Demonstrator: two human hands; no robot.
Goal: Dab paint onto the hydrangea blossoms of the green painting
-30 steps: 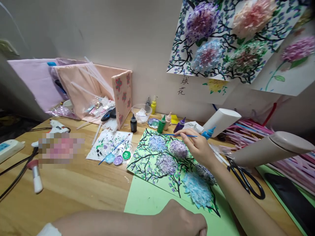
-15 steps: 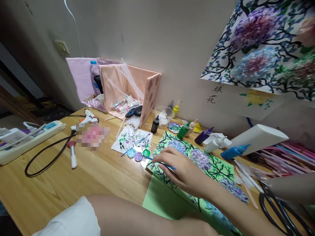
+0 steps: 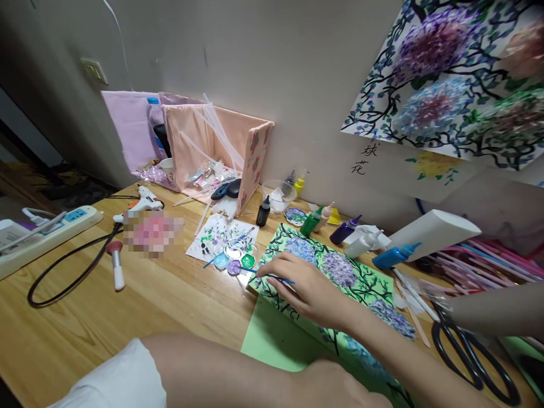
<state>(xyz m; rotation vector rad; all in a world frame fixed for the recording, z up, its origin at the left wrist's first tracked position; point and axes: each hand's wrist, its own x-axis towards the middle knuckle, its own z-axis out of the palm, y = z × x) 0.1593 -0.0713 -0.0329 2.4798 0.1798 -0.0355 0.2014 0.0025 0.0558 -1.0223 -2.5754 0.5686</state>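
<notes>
My right hand is closed on a slim paintbrush with a blue handle. The brush's far end reaches the wells of a small round palette, close to the purple and green paint. Below the hand lies a green painted sheet with dark branches and raised blue and purple flowers. My left hand rests low over the green surface at the bottom edge; its fingers are not clear. A second blue-handled brush lies by the palette on paint-spotted white paper.
Behind the painting stand black, green, purple and blue paint bottles. Large black-handled scissors lie right. A peach fabric box stands against the wall; a glue gun and power strip are left.
The whole view has shifted slightly, so things sit a little farther left and higher. My right hand keeps the brush by the palette.
</notes>
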